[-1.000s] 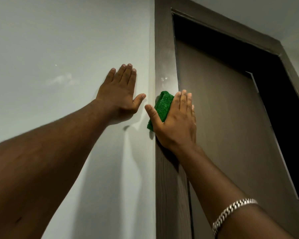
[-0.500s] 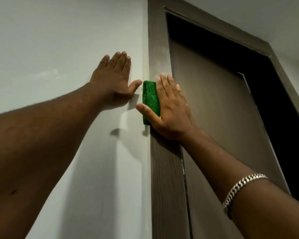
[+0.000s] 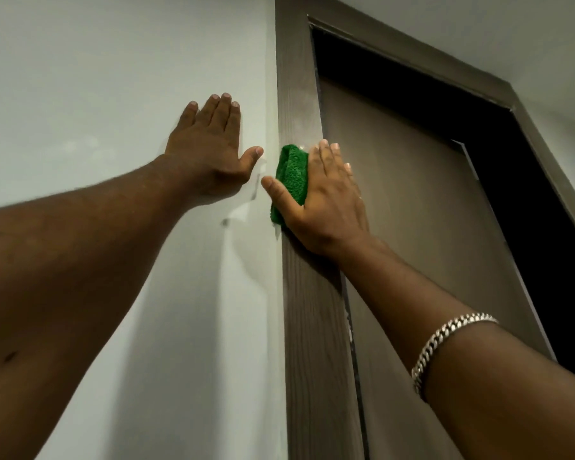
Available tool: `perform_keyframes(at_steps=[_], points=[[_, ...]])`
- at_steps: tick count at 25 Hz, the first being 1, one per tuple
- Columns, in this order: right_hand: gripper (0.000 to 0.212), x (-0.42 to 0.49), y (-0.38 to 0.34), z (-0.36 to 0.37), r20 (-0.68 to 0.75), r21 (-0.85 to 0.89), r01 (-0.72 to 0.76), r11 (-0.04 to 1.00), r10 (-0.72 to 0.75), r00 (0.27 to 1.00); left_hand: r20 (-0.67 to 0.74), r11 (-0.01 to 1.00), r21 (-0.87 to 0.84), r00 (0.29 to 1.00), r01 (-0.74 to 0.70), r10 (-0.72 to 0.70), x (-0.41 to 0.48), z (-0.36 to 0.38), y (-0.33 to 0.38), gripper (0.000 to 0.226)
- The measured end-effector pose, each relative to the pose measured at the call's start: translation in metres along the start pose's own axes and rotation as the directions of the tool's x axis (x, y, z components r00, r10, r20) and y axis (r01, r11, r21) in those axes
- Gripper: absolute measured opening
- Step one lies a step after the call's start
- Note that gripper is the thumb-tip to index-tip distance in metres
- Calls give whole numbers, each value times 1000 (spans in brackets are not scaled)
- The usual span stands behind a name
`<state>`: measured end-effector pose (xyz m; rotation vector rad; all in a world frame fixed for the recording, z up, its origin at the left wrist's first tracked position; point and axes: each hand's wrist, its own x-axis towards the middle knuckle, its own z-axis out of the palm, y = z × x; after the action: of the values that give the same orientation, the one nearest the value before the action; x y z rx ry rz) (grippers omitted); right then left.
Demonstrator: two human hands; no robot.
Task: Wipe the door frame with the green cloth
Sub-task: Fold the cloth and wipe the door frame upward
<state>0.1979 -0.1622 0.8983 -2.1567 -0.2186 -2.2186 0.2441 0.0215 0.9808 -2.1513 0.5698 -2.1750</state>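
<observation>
Head view: left hand (image 3: 210, 154) lies flat, fingers straight, on the pale wall (image 3: 97, 78). Just beside it, right hand (image 3: 326, 200) presses the green cloth (image 3: 291, 174) with straight fingers against the brown door frame (image 3: 312, 327); bracelet (image 3: 445, 340) on its wrist.

Home interior, painted wall (image 3: 97, 61), wooden door frame (image 3: 296, 94)

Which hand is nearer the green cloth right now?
Right. The right hand presses the green cloth flat against the door frame; the left hand rests on the wall to the cloth's left, not touching it.
</observation>
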Motion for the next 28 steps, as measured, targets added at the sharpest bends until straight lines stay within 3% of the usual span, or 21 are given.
perform_keyframes(at_steps=[2,6,9,12,14,15,17,19,22,25,28], points=[[99,14,-3,-2,0,10,-72,997,72,997,-13,1000,1,1000,1,0,-1,0,2,83],[94,4,10,-4,30,-23,216,976,-215,976,-39,1000,4,999,-1,1,-4,2,0,83],[97,18,17,-3,12,23,118,993,-118,993,-15,999,-28,1000,20,-20,-6,0,3,82],[101,50,7,-1,25,27,26,999,-26,999,-42,998,-46,998,-50,48,-8,-2,5,76],[101,63,5,-1,25,-8,44,999,-44,999,-105,969,-243,994,-39,14,-9,-10,5,65],[101,65,5,-1,27,-23,82,996,-81,996,-101,902,-430,991,37,-89,-8,-18,5,57],[102,62,6,-1,46,-47,188,981,-186,981,8,603,-777,960,183,-281,-3,-32,4,47],[103,54,3,-2,92,-56,287,956,-281,955,86,386,-900,951,203,-298,-6,-43,10,49],[100,37,-5,-11,164,29,315,949,-315,935,101,325,-923,942,209,-319,-34,-44,43,36],[87,2,-13,-20,193,215,286,934,-327,925,125,272,-920,869,282,-478,-68,-47,72,45],[74,-55,-21,-37,129,448,133,884,-211,969,276,103,-916,796,387,-538,-105,-60,84,47]])
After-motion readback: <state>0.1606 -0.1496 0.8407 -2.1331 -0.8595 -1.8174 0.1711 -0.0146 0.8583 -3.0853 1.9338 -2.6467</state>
